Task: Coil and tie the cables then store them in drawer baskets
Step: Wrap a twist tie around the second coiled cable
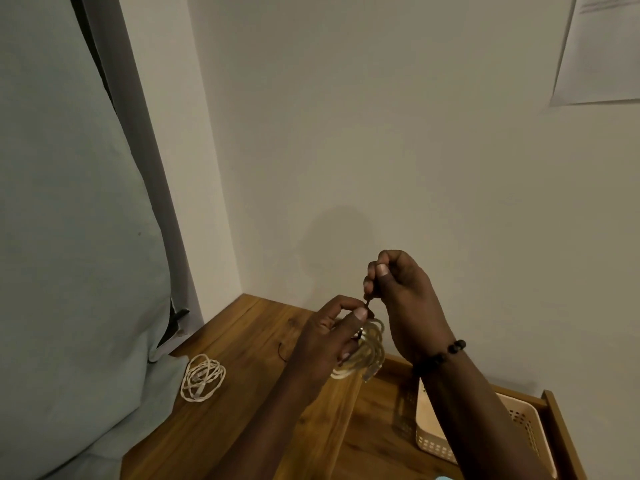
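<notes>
My left hand (329, 337) grips a coiled cream cable (367, 351) held above the wooden top. A thin dark tie (367, 301) runs up from the coil, and my right hand (401, 292) pinches its upper end between thumb and fingers. My left thumb presses the tie's lower end against the coil. A second coiled white cable (202, 381) lies loose on the wooden table (249, 375) to the left. A beige perforated basket (519, 420) sits in the open drawer (554, 417) at lower right, partly hidden by my right forearm.
A small dark tie (281, 351) lies on the wood near the loose coil. A pale green cushion (76, 237) fills the left side and overlaps the table's edge. A plain wall stands right behind, with a paper sheet (602, 46) at top right.
</notes>
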